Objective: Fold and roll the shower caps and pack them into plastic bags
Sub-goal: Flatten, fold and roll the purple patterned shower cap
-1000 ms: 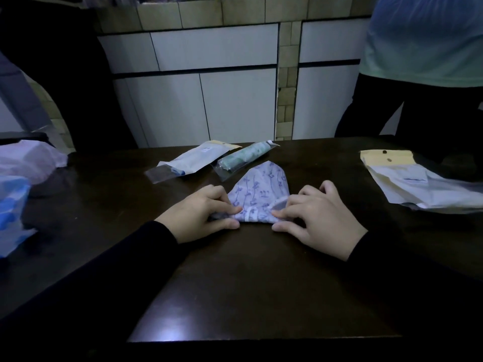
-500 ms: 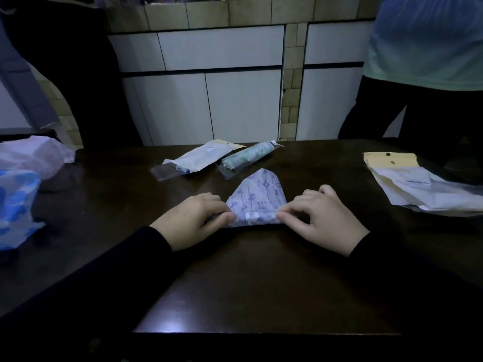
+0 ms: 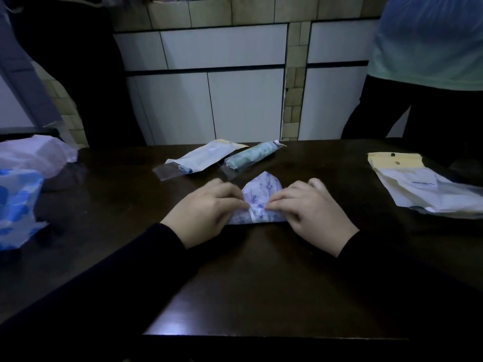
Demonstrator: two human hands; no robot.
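On a dark wooden table (image 3: 261,270), a lilac shower cap (image 3: 257,198) with a purple print lies flat, folded into a pointed shape whose tip aims toward 12 o'clock. The left hand (image 3: 201,212) presses on its 9 o'clock side and the right hand (image 3: 311,209) on its 3 o'clock side. Both hands are curled, fingers drawn close together, and their fingertips (image 3: 244,205) meet near the middle of the cap, pinching the near edge where a bunched white band shows. Whether the thumbs are under the material cannot be told. Both arms wear dark sleeves (image 3: 146,259).

Beyond the cap, toward 11 o'clock, lies a flat white packet (image 3: 201,158) in a clear plastic bag with a yellow header. Just beside it, at 12 o'clock, a rolled green shower cap (image 3: 251,155) sits inside a clear bag, angled so that its far end points to 1 o'clock. The pointed tip of the lilac cap lies just beside the near end of this bag.

At 3 o'clock, well apart from the hands, a stack of empty plastic bags (image 3: 418,189) with yellow header cards lies near the table edge. At 9 o'clock, a blue-and-white patterned shower cap (image 3: 18,205) lies crumpled, with a pale purple one (image 3: 39,154) behind it.

Past the table stand white cabinet doors (image 3: 235,100) and, at 2 o'clock, a person in a pale green shirt (image 3: 428,43) and dark trousers.
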